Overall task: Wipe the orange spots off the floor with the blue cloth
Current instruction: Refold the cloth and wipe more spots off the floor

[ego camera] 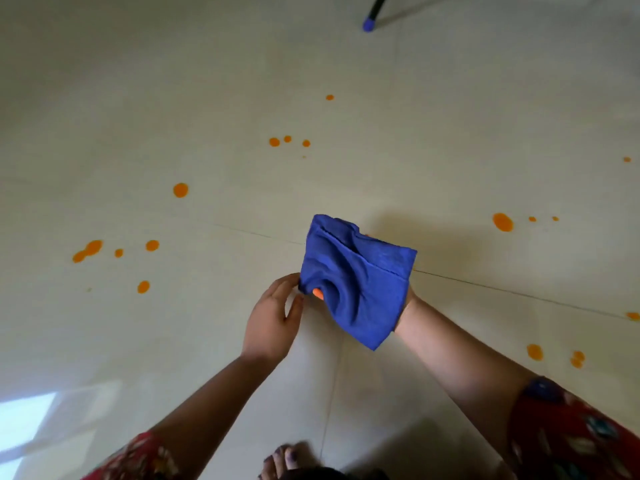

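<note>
A folded blue cloth [356,278] is held in the air above the pale tiled floor [207,98]. My left hand [273,317] pinches the cloth's left corner between thumb and fingers. My right hand [405,306] is under the cloth's right side and almost wholly hidden by it; only the heel and wrist show. Several orange spots lie scattered on the floor: a group at the left [90,248], one at mid-left [180,190], three small ones ahead [274,142], a large one at the right [502,222] and some at the lower right [535,352].
A black pole with a blue tip [368,25] touches the floor at the top. My bare foot [282,460] stands at the bottom edge. Tile joints cross under the cloth. A patch of window light falls at the lower left [27,417].
</note>
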### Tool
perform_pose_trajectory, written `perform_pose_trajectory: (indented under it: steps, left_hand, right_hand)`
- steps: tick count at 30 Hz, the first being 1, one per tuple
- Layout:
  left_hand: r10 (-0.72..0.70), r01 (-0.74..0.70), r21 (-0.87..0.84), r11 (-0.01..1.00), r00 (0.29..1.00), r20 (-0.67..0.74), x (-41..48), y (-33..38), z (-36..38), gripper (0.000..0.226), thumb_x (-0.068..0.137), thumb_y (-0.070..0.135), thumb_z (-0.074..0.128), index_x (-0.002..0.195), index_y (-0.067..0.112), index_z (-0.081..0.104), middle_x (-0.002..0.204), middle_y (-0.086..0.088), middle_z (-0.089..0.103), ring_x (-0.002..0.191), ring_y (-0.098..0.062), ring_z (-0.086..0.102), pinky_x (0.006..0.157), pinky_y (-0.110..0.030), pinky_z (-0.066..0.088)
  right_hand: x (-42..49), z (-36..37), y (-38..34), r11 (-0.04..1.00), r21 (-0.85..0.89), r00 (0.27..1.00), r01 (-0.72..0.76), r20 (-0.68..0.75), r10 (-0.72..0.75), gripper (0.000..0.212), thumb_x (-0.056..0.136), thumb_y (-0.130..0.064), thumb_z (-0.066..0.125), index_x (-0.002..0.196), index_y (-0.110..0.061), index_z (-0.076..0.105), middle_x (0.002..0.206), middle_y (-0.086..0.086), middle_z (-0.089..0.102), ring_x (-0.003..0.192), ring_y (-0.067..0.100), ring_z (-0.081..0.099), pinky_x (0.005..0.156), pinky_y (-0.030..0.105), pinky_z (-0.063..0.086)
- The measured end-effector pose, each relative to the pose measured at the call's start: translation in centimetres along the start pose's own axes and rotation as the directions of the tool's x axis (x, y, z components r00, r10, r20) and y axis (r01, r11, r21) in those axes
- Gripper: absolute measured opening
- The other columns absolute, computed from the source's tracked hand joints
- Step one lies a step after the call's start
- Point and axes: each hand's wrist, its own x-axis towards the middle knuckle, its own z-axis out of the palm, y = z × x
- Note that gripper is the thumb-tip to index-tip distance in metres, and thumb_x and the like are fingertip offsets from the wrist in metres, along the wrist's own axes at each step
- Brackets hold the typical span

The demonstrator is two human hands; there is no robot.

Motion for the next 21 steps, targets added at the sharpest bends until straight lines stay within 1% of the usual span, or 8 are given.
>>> perform_pose_trajectory:
  steps: [3,5,8,12,13,15,17,21]
  left_hand:
    - [-0.13,0.125,-0.043,0.991,0.985,-0.114,-1.7,-1.9,-1.8,0.032,0.096,0.021,0.052,0.127,0.025,0.057,0.132,0.016,0.054,0.12,-0.002,0.049,0.09,-0.004,0.032]
    - [-0.163,0.157,-0.051,0.986,0.974,-0.157,-2.6,-2.8,-2.5,0.032,0.095,0.022,0.053,0.127,0.025,0.058,0.133,0.015,0.054,0.123,-0.003,0.048,0.096,-0.013,0.035]
    - [-0.218,0.217,-0.031,0.976,0.949,-0.229,-4.6,-4.2,-3.9,0.032,0.095,0.023,0.054,0.127,0.024,0.058,0.135,0.012,0.053,0.126,-0.008,0.048,0.101,-0.023,0.038]
    - [-0.266,0.293,0.058,0.954,0.923,-0.277,-6.9,-5.6,-6.3,0.034,0.096,0.026,0.054,0.13,0.026,0.057,0.139,0.011,0.05,0.126,-0.011,0.049,0.1,-0.026,0.04]
    - [-0.274,0.309,0.08,0.948,0.915,-0.296,-7.4,-6.2,-7.2,0.034,0.096,0.027,0.054,0.13,0.025,0.057,0.139,0.01,0.05,0.127,-0.011,0.047,0.101,-0.026,0.039]
    - [-0.285,0.338,0.114,0.934,0.899,-0.331,-7.7,-7.6,-8.5,0.035,0.095,0.026,0.055,0.129,0.024,0.058,0.139,0.007,0.051,0.128,-0.013,0.048,0.101,-0.028,0.04]
    - [-0.323,0.394,0.12,0.911,0.864,-0.385,-7.6,-9.6,-9.9,0.035,0.095,0.024,0.056,0.13,0.022,0.058,0.14,0.004,0.051,0.129,-0.016,0.047,0.102,-0.029,0.039]
    - [-0.316,0.447,0.161,0.88,0.804,-0.504,-6.6,-14.2,-12.1,0.038,0.095,0.022,0.055,0.133,0.017,0.055,0.145,-0.003,0.047,0.135,-0.023,0.042,0.108,-0.034,0.035]
  right_hand:
    - [2.5,2.7,0.0,0.992,0.048,0.986,0.12,0.106,-0.125,0.017,0.084,-0.011,0.038,0.073,-0.022,0.031,0.067,-0.006,0.025,0.06,0.013,0.028,0.047,0.025,0.025]
    - [2.4,4.3,-0.4,0.938,0.341,0.998,-0.063,0.042,0.052,0.022,0.095,-0.004,0.043,0.081,-0.02,0.042,0.072,-0.006,0.04,0.069,0.015,0.043,0.051,0.022,0.04]
    - [2.5,5.4,-0.5,0.797,0.443,0.906,-0.41,0.301,0.299,0.031,0.103,-0.005,0.03,0.086,-0.022,0.048,0.086,-0.002,0.054,0.081,0.022,0.054,0.064,0.022,0.05]
    - [3.1,9.3,-1.2,0.981,0.084,0.894,0.177,0.403,-0.196,0.021,0.1,-0.02,0.045,0.112,-0.029,0.061,0.1,-0.02,0.069,0.096,-0.003,0.061,0.091,0.024,0.042]
    - [3.4,10.4,0.2,0.911,-0.098,0.811,0.4,0.501,-0.302,0.027,0.099,-0.029,0.046,0.122,-0.03,0.061,0.116,-0.02,0.066,0.113,-0.003,0.056,0.1,0.026,0.039]
    - [3.5,11.9,3.8,0.525,-0.427,0.644,0.737,0.679,-0.352,0.045,0.096,-0.045,0.035,0.138,-0.035,0.049,0.145,-0.014,0.046,0.138,0.01,0.036,0.113,0.037,0.028]
    - [3.1,12.9,6.5,0.224,-0.534,0.579,0.815,0.74,-0.343,0.051,0.094,-0.051,0.03,0.143,-0.042,0.037,0.155,-0.013,0.032,0.145,0.017,0.026,0.113,0.053,0.025]
    - [4.4,14.8,7.4,0.171,-0.652,0.666,0.738,0.664,-0.34,0.055,0.094,-0.053,0.033,0.147,-0.044,0.027,0.159,-0.011,0.019,0.148,0.027,0.016,0.113,0.06,0.014]
